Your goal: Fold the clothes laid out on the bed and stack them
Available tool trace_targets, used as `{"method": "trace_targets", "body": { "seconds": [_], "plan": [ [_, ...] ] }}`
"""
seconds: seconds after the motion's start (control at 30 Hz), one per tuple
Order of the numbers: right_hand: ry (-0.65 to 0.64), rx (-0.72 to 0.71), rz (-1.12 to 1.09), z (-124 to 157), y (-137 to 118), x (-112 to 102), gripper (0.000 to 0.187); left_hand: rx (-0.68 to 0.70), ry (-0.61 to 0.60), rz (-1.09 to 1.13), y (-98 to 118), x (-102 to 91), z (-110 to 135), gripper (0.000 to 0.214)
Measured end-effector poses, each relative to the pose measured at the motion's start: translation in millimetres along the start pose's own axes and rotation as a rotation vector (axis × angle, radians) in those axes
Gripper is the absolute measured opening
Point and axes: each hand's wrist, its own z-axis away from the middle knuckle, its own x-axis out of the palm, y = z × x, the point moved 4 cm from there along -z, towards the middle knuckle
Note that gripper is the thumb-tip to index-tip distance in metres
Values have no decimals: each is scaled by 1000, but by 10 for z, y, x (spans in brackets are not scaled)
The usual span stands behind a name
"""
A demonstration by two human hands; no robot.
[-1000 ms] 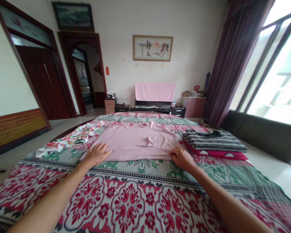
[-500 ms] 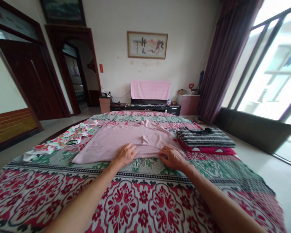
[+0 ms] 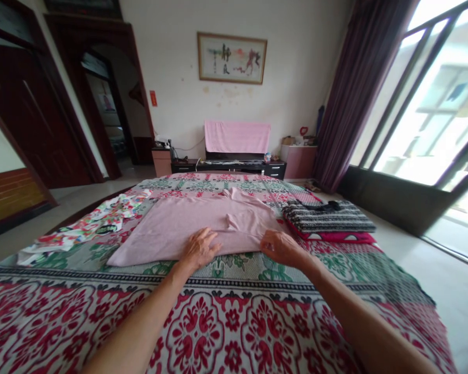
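Note:
A pale pink shirt (image 3: 167, 223) lies spread on its side across the patterned bedcover, its sleeve folded in over the body near the middle. My left hand (image 3: 199, 248) rests flat on its near edge, fingers outstretched and slightly apart. At the near right edge of the shirt, my right hand (image 3: 280, 248) is closed, with its curled fingers gripping the cloth. The fingertips of that hand are partly hidden.
To the right sits a stack of folded clothes (image 3: 329, 221), black-and-white knit over red. A floral garment (image 3: 89, 223) lies on the left. The patterned bedcover (image 3: 226, 322) spans the bed. Beyond its far edge stands a low black cabinet (image 3: 234, 167) below a pink cloth (image 3: 237, 137).
My right hand has shifted slightly right along the shirt's edge, its fingers more curled. My left hand stays on the cloth. The whole view has tilted a little.

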Motion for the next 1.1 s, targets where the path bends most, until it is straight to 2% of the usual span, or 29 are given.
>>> {"method": "trace_targets", "body": {
  "seconds": [0.17,0.3,0.4,0.53,0.7,0.87,1.1],
  "plan": [
    [-44,26,9,-7,23,81,14,4,12,-3,9,8,17,48],
    [74,60,-1,-14,-25,42,19,20,12,-13,53,-2,27,49],
    [148,-45,-74,-45,-154,48,23,41,-36,-10,101,-8,38,45],
    [166,-141,-123,-187,-286,183,31,6,-93,-14,134,-34,48,44],
    [101,-187,-100,-459,-352,401,36,-35,-112,-19,155,-67,55,46],
    [51,-81,-94,-518,-308,515,39,-83,-100,-22,147,-68,70,49],
    [44,-18,-62,-422,-361,474,40,-62,-97,-42,128,-46,46,46]
  ]
}}
